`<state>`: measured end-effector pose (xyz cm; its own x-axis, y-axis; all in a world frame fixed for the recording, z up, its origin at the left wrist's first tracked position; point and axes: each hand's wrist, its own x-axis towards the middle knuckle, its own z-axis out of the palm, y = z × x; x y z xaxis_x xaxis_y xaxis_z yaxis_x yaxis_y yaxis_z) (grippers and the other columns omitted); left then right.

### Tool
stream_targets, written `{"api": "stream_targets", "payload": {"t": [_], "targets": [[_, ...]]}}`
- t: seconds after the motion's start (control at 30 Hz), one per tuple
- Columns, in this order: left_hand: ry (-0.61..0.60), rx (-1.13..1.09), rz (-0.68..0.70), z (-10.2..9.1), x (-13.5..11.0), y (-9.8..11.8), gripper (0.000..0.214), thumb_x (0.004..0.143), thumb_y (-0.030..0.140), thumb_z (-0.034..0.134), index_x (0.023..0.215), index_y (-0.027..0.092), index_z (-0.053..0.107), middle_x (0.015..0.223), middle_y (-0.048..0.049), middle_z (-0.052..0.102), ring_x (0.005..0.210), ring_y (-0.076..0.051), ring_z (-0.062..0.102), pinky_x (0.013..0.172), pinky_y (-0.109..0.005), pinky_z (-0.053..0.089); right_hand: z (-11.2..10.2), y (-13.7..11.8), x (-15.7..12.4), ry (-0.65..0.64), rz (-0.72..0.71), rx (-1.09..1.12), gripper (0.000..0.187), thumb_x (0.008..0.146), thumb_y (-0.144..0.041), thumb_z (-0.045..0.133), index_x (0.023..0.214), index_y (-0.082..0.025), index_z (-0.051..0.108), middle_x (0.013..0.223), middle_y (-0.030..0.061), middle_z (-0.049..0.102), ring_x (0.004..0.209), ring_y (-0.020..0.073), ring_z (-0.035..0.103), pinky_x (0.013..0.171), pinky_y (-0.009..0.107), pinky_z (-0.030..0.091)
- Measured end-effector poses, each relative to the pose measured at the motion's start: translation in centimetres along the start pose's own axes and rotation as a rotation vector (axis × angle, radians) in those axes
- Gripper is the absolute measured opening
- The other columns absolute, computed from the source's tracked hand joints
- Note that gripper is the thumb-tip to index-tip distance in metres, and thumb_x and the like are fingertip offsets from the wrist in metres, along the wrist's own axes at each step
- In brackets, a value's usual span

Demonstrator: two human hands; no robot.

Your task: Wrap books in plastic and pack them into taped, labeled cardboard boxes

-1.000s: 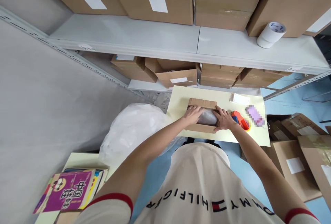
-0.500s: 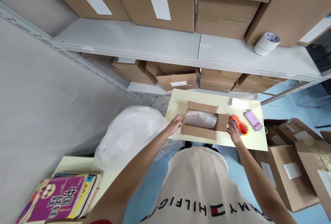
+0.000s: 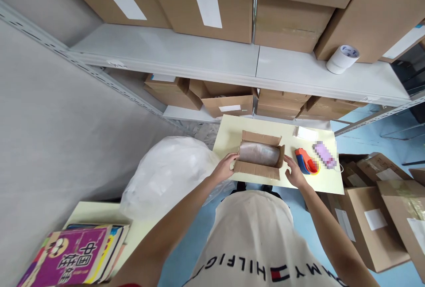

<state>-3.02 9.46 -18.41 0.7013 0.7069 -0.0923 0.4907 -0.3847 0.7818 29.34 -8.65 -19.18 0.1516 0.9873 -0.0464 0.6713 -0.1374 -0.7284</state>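
Note:
A small cardboard box (image 3: pixel 257 169) with its long flaps spread lies on the pale table (image 3: pixel 229 128). Inside it is an item wrapped in clear plastic (image 3: pixel 259 152). My left hand (image 3: pixel 226 168) grips the left end of the box, its fingertips partly hidden by the edge. At the other end my right hand (image 3: pixel 294 172) has its fingers stretched against the raised end flap (image 3: pixel 281 156), thumb apart. Just right of that hand rests a red and blue tape dispenser (image 3: pixel 306 161).
A white stack of labels (image 3: pixel 306 133) and a blurred purple object (image 3: pixel 324 154) lie on the table's right side. Left of the table is a big white plastic bag (image 3: pixel 166 172). Shelves (image 3: pixel 166 50) with cartons stand behind; more cartons (image 3: pixel 375 229) stand at right.
My right hand has moved left, away from the tape dispenser, and the right end flap has swung from lying outward to standing up. My left hand stays at the box's left end.

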Motion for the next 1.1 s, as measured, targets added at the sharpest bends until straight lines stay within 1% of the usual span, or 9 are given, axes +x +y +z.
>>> {"api": "stream_targets", "payload": {"t": [0.13, 0.23, 0.43, 0.53, 0.63, 0.73, 0.83, 0.97, 1.1], "targets": [[0.028, -0.029, -0.037, -0.1, -0.2, 0.4, 0.047, 0.073, 0.016, 0.069, 0.119, 0.023, 0.064, 0.132, -0.0094, 0.063, 0.12, -0.026, 0.061, 0.102, -0.041, 0.053, -0.3, -0.9, 0.8, -0.159, -0.06, -0.172, 0.069, 0.077, -0.009, 0.047, 0.145, -0.023, 0.05, 0.16, 0.0139, 0.031, 0.146, 0.0312, 0.037, 0.113, 0.054, 0.043], [0.087, -0.101, -0.072, 0.1, 0.1, 0.5, 0.031, 0.084, 0.03, 0.063, 0.114, 0.021, 0.065, 0.124, -0.0095, 0.068, 0.109, -0.024, 0.067, 0.093, -0.038, 0.056, -0.8, -1.0, 1.0, -0.234, -0.08, -0.185, 0.067, 0.079, -0.024, 0.063, 0.145, -0.021, 0.051, 0.163, 0.0151, 0.024, 0.144, 0.0361, 0.039, 0.112, 0.055, 0.044], [0.26, -0.213, -0.232, 1.3, 1.8, -0.2, 0.033, 0.082, 0.028, 0.066, 0.114, 0.018, 0.062, 0.101, -0.006, 0.076, 0.076, -0.017, 0.073, 0.075, -0.032, 0.059, -0.8, -0.4, 3.1, -0.005, 0.029, 0.013, 0.039, 0.092, -0.045, 0.055, 0.12, -0.021, 0.067, 0.134, 0.0184, 0.057, 0.112, 0.0319, 0.066, 0.092, 0.051, 0.058], [0.347, -0.244, -0.267, 2.2, 2.5, -0.2, 0.032, 0.08, 0.021, 0.069, 0.111, 0.018, 0.061, 0.094, -0.0051, 0.077, 0.073, -0.016, 0.073, 0.076, -0.031, 0.06, -0.5, -0.1, 5.1, 0.078, 0.118, 0.084, 0.077, 0.083, -0.044, 0.067, 0.15, -0.025, 0.036, 0.145, 0.02, 0.047, 0.118, 0.0337, 0.062, 0.091, 0.054, 0.057], [0.393, -0.271, -0.287, 3.0, 2.8, 0.1, 0.03, 0.08, 0.019, 0.07, 0.109, 0.018, 0.062, 0.094, -0.0064, 0.077, 0.078, -0.017, 0.074, 0.079, -0.032, 0.06, -0.7, 0.1, 6.6, 0.032, 0.09, 0.136, 0.114, 0.078, -0.041, 0.073, 0.158, -0.031, -0.007, 0.158, 0.0198, 0.032, 0.138, 0.0345, 0.046, 0.102, 0.058, 0.048], [0.399, -0.283, -0.286, 3.9, 2.7, 0.4, 0.03, 0.081, 0.018, 0.071, 0.109, 0.019, 0.061, 0.094, -0.0058, 0.077, 0.079, -0.017, 0.074, 0.078, -0.032, 0.06, -1.5, 0.4, 7.0, 0.001, 0.048, 0.085, 0.12, 0.078, -0.037, 0.073, 0.157, -0.028, -0.017, 0.149, 0.0184, 0.043, 0.138, 0.033, 0.045, 0.109, 0.059, 0.041], [0.386, -0.277, -0.282, 4.6, 2.6, 0.4, 0.033, 0.081, 0.018, 0.07, 0.112, 0.018, 0.06, 0.094, -0.0054, 0.077, 0.074, -0.016, 0.073, 0.075, -0.031, 0.06, -2.3, 0.5, 6.6, 0.01, 0.059, -0.014, 0.111, 0.076, -0.031, 0.073, 0.159, -0.026, 0.0, 0.137, 0.0149, 0.051, 0.131, 0.0315, 0.05, 0.111, 0.056, 0.041], [0.356, -0.229, -0.231, 4.9, 2.6, 0.0, 0.041, 0.083, 0.019, 0.067, 0.123, 0.018, 0.056, 0.102, -0.0071, 0.074, 0.073, -0.015, 0.071, 0.074, -0.031, 0.06, -2.7, 0.7, 5.7, -0.031, 0.02, -0.125, 0.067, 0.077, -0.026, 0.07, 0.141, -0.03, 0.048, 0.13, 0.0107, 0.051, 0.127, 0.0305, 0.054, 0.109, 0.053, 0.045], [0.369, -0.092, -0.116, 4.8, 3.1, -0.1, 0.048, 0.086, 0.02, 0.062, 0.133, 0.016, 0.054, 0.136, -0.017, 0.06, 0.103, -0.022, 0.07, 0.091, -0.038, 0.058, -1.8, 0.6, 4.5, 0.032, -0.001, -0.153, 0.046, 0.086, -0.03, 0.061, 0.132, -0.026, 0.058, 0.14, 0.0142, 0.047, 0.132, 0.0316, 0.051, 0.11, 0.055, 0.045]]}}
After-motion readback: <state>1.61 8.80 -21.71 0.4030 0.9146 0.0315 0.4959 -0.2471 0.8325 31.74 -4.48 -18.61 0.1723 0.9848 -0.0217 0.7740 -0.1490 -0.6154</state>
